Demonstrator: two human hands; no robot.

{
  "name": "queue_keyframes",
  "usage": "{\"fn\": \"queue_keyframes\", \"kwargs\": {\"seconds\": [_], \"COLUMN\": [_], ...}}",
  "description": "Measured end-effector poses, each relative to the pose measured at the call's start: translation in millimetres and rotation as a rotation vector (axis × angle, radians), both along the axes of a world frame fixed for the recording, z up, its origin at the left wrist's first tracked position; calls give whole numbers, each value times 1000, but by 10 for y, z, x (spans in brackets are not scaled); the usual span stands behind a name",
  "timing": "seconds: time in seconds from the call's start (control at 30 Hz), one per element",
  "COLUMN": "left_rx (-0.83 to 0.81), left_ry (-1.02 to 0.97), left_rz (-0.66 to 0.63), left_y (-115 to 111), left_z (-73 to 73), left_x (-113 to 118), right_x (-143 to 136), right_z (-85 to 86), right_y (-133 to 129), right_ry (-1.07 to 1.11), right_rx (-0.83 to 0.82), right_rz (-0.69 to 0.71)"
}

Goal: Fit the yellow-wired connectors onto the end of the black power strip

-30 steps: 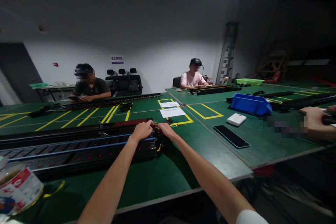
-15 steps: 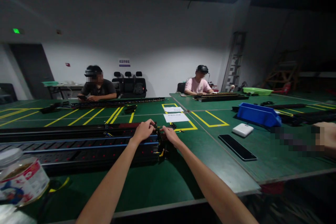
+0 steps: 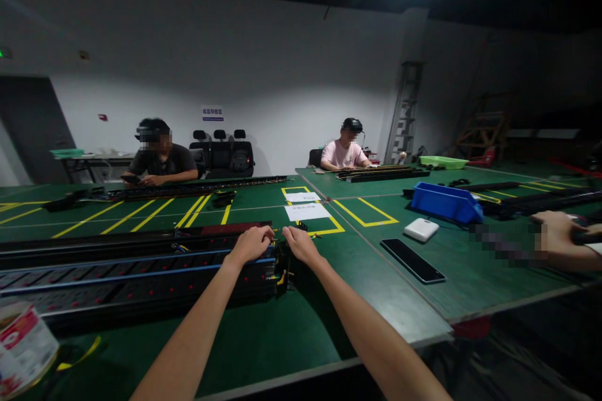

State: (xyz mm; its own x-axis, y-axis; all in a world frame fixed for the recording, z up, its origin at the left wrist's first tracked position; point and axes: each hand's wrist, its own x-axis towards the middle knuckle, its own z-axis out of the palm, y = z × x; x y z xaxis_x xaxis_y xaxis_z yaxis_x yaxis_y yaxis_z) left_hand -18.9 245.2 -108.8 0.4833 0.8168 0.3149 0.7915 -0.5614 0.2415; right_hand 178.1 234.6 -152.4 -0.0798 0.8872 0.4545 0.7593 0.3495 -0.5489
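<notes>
Long black strips (image 3: 122, 291), dotted red and edged with blue lines, lie side by side on the green table (image 3: 263, 338). They look like rack power strips. Over their right end my left hand (image 3: 254, 244) is closed, fingers curled down near the end piece. Facing it, my right hand (image 3: 301, 245) is closed too, fingertips bent toward the same end. Anything between the fingertips is too small or hidden to name. Below my hands, loose wires and a dark end fitting (image 3: 282, 272) stick out at the strip end. A dark red strip section (image 3: 235, 227) shows behind my left hand.
A phone (image 3: 412, 260), a white box (image 3: 421, 229) and a blue bin (image 3: 446, 202) lie to the right, near another person's hand (image 3: 559, 238). A printed tub (image 3: 26, 348) stands at front left. Paper sheets (image 3: 308, 212) lie beyond my hands. Two people sit across the table.
The view has shifted a little, so most things sit farther left. My hands stay at the strip end, the right fingers now more bent. The other person's hand at right shows more fully.
</notes>
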Motion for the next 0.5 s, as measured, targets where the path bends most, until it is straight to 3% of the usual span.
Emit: {"fn": "queue_keyframes", "kwargs": {"seconds": [0.3,0.5], "left_rx": [4,-11], "left_ry": [13,44], "left_rz": [-36,-18], "left_y": [27,45], "left_z": [-11,-18], "left_x": [-20,-15], "right_x": [546,831], "right_z": [103,71], "right_y": [8,39], "right_ry": [-229,-139], "right_rx": [-156,-254], "right_rz": [-550,-497]}}
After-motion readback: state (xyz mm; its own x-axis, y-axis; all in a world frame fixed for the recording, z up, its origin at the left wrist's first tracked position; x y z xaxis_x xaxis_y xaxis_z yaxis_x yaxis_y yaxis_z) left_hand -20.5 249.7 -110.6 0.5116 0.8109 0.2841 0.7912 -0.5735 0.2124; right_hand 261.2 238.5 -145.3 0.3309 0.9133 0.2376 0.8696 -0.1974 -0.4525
